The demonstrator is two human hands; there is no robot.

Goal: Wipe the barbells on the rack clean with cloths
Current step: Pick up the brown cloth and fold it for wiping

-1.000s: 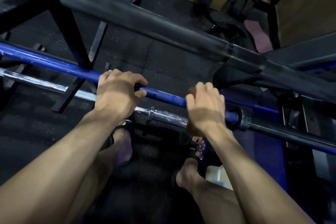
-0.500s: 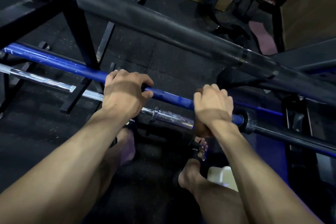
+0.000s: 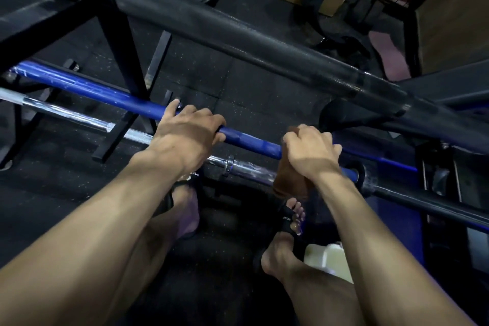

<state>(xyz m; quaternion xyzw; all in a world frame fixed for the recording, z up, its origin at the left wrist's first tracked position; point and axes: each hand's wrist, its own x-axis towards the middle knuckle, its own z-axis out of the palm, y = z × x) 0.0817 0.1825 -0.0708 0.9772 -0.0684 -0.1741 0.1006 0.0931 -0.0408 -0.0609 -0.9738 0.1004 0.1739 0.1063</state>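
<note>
A blue barbell (image 3: 111,99) lies across a black rack (image 3: 119,42). The left hand (image 3: 188,133) curls around its shaft. Just beside it, nearer the bar's collar, the right hand (image 3: 312,152) grips a brown cloth (image 3: 288,180) wrapped over the blue barbell.

The left hand (image 3: 186,137) loosens on the blue bar (image 3: 111,96); its fist of a second ago opens a little, the index finger now lifting straight off the bar's far side while the other fingers stay hooked over it; the right hand (image 3: 311,152) slides the brown cloth (image 3: 289,180) slightly along the bar, away from the collar (image 3: 358,173).
</note>
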